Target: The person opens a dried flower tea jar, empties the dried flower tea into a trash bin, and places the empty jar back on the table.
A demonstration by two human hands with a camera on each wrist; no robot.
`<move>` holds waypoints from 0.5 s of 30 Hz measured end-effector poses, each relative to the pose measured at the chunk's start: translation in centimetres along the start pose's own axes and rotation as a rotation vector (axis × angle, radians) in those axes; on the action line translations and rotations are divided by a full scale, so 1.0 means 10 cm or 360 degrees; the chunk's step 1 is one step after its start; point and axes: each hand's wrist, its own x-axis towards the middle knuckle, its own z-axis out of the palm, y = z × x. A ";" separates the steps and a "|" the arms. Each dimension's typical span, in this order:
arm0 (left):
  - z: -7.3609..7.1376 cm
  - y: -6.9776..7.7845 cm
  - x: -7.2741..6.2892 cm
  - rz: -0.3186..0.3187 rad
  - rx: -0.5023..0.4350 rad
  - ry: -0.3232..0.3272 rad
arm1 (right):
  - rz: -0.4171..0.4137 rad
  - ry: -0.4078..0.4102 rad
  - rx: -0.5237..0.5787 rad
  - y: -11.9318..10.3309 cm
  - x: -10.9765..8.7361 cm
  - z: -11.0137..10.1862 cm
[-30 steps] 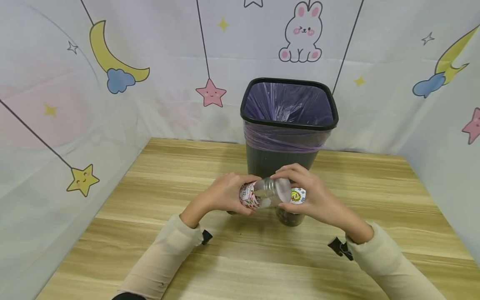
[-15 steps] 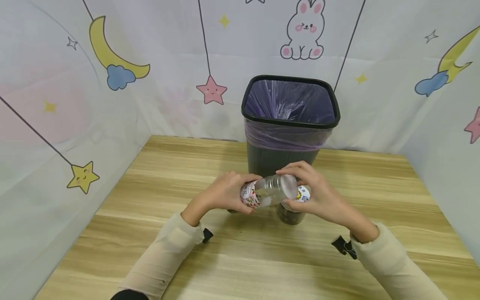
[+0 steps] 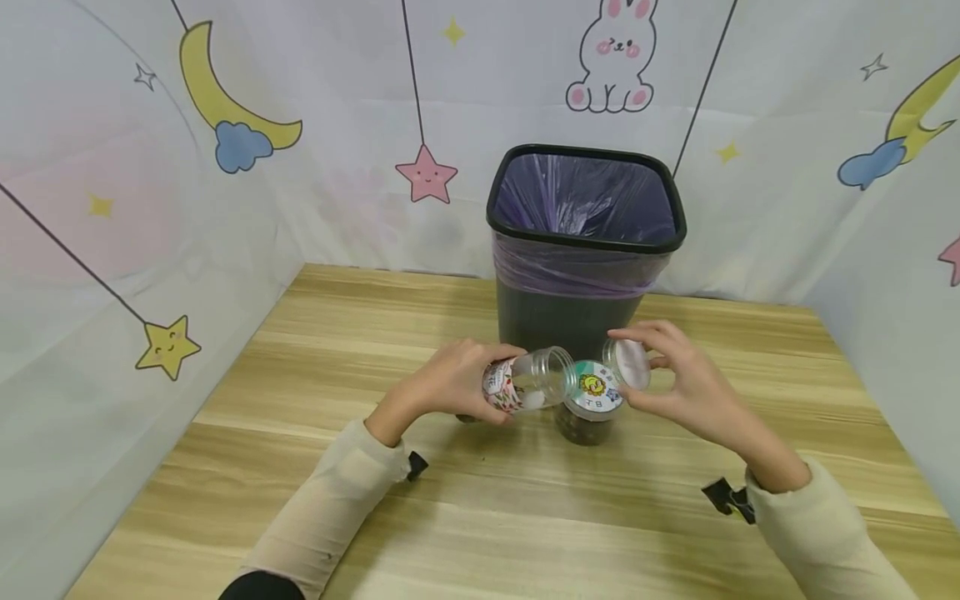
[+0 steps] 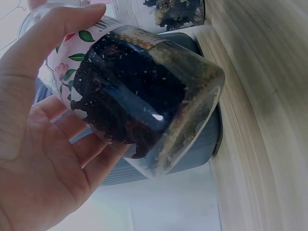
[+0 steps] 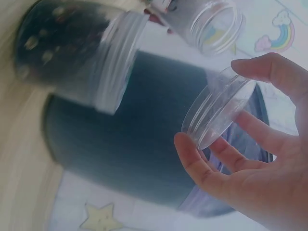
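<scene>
My left hand [image 3: 457, 379] grips a clear plastic jar [image 3: 536, 383] with a pink floral label. The jar lies tilted almost on its side, its uncovered threaded mouth facing right. Dark dried bits gather toward its base in the left wrist view, where the fingers [image 4: 98, 151] wrap the label end. Apart from it on the right, my right hand [image 3: 686, 383] pinches a clear screw lid [image 5: 219, 113] by its rim, between thumb and fingers. Between the hands stands a second jar [image 3: 585, 427], upright, with a sun-pictured lid [image 3: 596, 386] and dark contents.
Behind the jars is a dark bin [image 3: 570, 312] lined with a purple bag [image 3: 577, 271]. The wooden table [image 3: 525, 517] reaches toward me. White cloth walls [image 3: 360, 125] with cartoon prints enclose the back and sides. Black clips [image 3: 727, 497] sit by both sleeves.
The lid has come off the floral jar, and my right hand has moved right with it. More of the second jar's top shows. My left hand holds almost still with the jar.
</scene>
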 end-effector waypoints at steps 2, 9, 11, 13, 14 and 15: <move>0.00 0.00 0.00 -0.0001 -0.0001 0.0003 | 0.0025 0.0016 -0.0010 0.04 -0.04 -0.04; 0.01 -0.01 0.00 -0.0006 -0.0009 0.0000 | 0.0088 0.0035 -0.0092 0.18 -0.17 -0.12; 0.01 -0.02 0.00 -0.0005 -0.0009 -0.0003 | 0.0104 0.0040 -0.0104 0.23 -0.21 -0.13; 0.01 -0.02 0.00 -0.0001 -0.0006 -0.0007 | 0.0121 0.0034 -0.0118 0.27 -0.25 -0.13; 0.01 -0.02 -0.01 0.0003 -0.0006 -0.0007 | 0.0129 0.0030 -0.0127 0.29 -0.27 -0.13; 0.01 -0.02 -0.01 0.0006 -0.0008 -0.0005 | 0.0140 0.0023 -0.0130 0.31 -0.28 -0.13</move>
